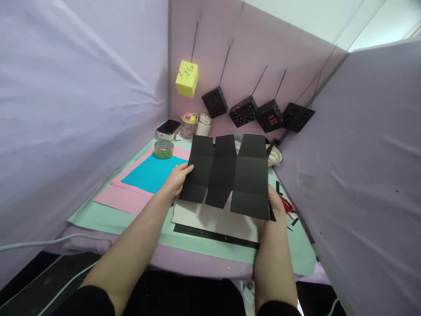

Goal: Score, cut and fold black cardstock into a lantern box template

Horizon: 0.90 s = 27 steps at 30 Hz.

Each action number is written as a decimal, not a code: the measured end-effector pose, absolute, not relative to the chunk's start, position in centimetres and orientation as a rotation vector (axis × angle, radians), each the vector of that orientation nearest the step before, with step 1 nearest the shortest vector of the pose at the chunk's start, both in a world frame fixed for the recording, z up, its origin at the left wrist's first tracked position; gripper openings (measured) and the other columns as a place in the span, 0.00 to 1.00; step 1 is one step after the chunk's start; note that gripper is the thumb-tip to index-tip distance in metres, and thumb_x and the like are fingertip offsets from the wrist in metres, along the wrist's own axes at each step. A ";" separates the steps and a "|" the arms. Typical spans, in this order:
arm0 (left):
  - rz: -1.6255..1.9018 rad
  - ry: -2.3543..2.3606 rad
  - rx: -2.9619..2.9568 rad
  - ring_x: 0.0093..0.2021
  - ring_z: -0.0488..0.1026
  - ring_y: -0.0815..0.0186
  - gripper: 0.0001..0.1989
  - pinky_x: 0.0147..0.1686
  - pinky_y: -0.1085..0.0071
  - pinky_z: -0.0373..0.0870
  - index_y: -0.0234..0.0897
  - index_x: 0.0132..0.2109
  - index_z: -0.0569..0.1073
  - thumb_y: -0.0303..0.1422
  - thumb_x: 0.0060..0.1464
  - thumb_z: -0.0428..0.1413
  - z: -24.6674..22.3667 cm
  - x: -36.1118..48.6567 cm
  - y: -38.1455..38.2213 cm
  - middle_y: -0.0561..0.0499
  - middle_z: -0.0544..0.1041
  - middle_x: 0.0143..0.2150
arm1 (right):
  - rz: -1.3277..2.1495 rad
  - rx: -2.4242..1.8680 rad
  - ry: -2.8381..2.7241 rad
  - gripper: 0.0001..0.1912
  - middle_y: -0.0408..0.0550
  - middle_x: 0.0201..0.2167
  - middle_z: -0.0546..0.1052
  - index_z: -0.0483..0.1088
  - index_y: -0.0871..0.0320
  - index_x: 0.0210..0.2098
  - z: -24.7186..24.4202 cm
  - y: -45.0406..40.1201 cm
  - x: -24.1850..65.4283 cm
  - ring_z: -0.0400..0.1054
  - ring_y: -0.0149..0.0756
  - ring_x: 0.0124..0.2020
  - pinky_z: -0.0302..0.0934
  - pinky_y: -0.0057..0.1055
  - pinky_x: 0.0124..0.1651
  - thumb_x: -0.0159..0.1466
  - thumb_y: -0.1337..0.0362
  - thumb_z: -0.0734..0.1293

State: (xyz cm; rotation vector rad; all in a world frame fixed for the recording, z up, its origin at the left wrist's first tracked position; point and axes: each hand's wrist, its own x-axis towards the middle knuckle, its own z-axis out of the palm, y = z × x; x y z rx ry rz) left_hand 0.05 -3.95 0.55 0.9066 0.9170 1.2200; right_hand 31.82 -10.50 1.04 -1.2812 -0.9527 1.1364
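Observation:
A black sheet of card (225, 171), cut with slits into three flaps along its near and far edges, is held up and tilted above the table. My left hand (179, 177) pinches its left edge, thumb on top. At the right edge my right hand (276, 204) grips it, with most of its fingers hidden by the card. Beneath lies a pale grey board (217, 221), and a black strip (215, 235) shows along the board's near side.
Blue paper (148, 173) and pink sheets (118, 197) lie left, with a tape roll (163, 149) on them. Red scissors (287, 204) and black scraps are at right. Bottles (203, 125) stand behind. A yellow box (187, 79) and several black boxes (215, 102) hang at the back.

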 end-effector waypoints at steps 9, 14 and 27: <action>0.872 1.412 1.175 0.23 0.72 0.60 0.13 0.21 0.71 0.62 0.36 0.24 0.74 0.41 0.41 0.64 0.4 -3.8 -2.9 0.48 0.75 0.21 | 0.777 -1.692 -0.957 0.15 0.46 0.20 0.76 0.70 0.58 0.27 -2.5 -11.7 34.8 0.70 0.42 0.23 0.63 0.37 0.29 0.42 0.60 0.75; 0.821 1.572 1.314 0.26 0.73 0.59 0.10 0.21 0.72 0.59 0.37 0.25 0.74 0.40 0.42 0.60 0.2 -3.7 -2.9 0.48 0.77 0.24 | 0.451 -1.698 -0.961 0.16 0.49 0.32 0.78 0.72 0.57 0.35 -2.0 -12.5 35.4 0.71 0.42 0.36 0.64 0.38 0.42 0.48 0.57 0.72; 0.621 1.847 1.570 0.26 0.73 0.54 0.09 0.22 0.67 0.61 0.37 0.23 0.72 0.36 0.45 0.54 0.6 -4.8 -1.9 0.43 0.77 0.26 | 0.972 -1.486 -0.772 0.14 0.51 0.32 0.78 0.70 0.59 0.32 -1.0 -18.3 38.5 0.76 0.39 0.34 0.71 0.36 0.38 0.52 0.58 0.75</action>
